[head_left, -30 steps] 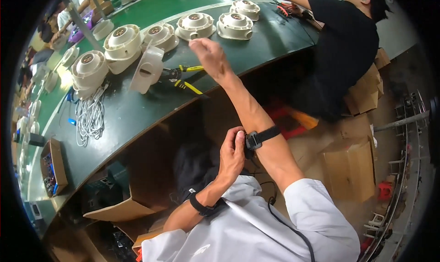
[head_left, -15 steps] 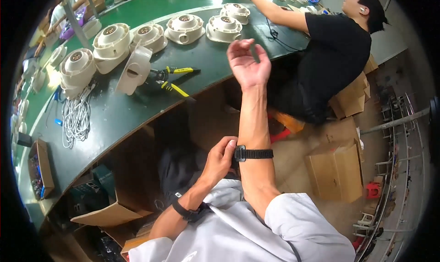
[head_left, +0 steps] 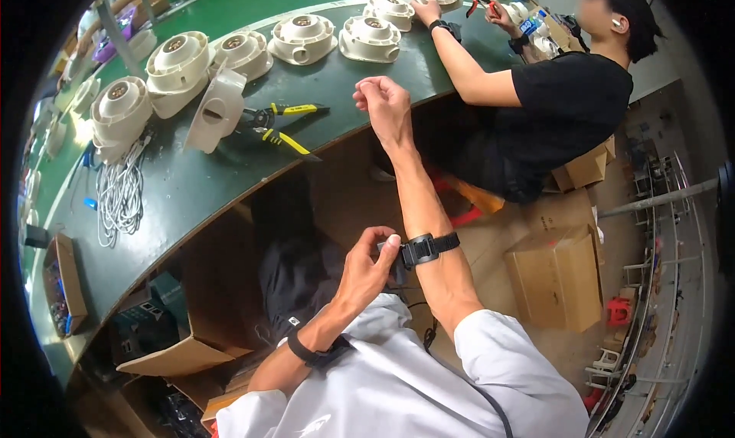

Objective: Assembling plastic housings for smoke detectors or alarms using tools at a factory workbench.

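Observation:
My right forearm stretches forward over the bench edge, with my right hand raised and its fingers curled in. Nothing shows in that hand. Around the forearm runs a black strap with a plastic buckle. My left hand pinches at the buckle end of this strap, thumb and fingers closed; a small grey part between them is mostly hidden. A second black strap circles my left wrist. On the bench beyond lie yellow-and-black wire strippers beside a tilted white plastic housing.
Round white housings line the green bench. A bundle of grey cable and a small parts box are at the left. A co-worker in black works at the right, holding red-handled pliers. Cardboard boxes stand on the floor.
My right hand has turned over and curled its fingers from an open palm, shifting left. The buckle now faces up more. The co-worker's arms have moved, and pliers show in one hand.

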Tool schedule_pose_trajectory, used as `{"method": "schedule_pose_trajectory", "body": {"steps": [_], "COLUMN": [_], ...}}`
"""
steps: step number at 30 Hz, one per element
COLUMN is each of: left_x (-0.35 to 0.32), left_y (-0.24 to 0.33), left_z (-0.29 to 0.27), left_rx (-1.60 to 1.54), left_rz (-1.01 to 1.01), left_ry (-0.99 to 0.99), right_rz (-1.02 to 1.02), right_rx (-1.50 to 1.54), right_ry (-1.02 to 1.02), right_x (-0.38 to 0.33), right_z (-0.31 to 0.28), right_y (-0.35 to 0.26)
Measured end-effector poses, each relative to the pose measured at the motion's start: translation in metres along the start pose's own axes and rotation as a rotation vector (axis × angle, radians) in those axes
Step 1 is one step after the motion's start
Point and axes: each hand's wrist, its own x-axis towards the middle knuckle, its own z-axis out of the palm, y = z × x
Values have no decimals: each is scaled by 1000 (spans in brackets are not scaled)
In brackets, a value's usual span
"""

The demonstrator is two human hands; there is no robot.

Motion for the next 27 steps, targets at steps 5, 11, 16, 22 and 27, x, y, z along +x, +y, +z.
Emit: {"method": "schedule_pose_trajectory", "body": {"steps": [5,11,16,22,27], "left_x": [-1,11,14,22,19], "left_y": [-9,2,109,120,125], "left_z": [-7,-62,-130,-170,-175], "left_rx": [-166,-169,-732,-864,-842], "left_rz": [-141,-61,429,456,468], "left_ry": [-68,121,141,285,345], "right_rz": [217,335,145,-7,-78], "right_rx": [278,476,271,-22,-152], "right_ry": [-40,-153,-337,-700,-958], "right_x": [0,-7,-50,-125,-168], "right_z": [-2,9,5,33,48], "right_y": [-9,-18,-55,-82,-74]}}
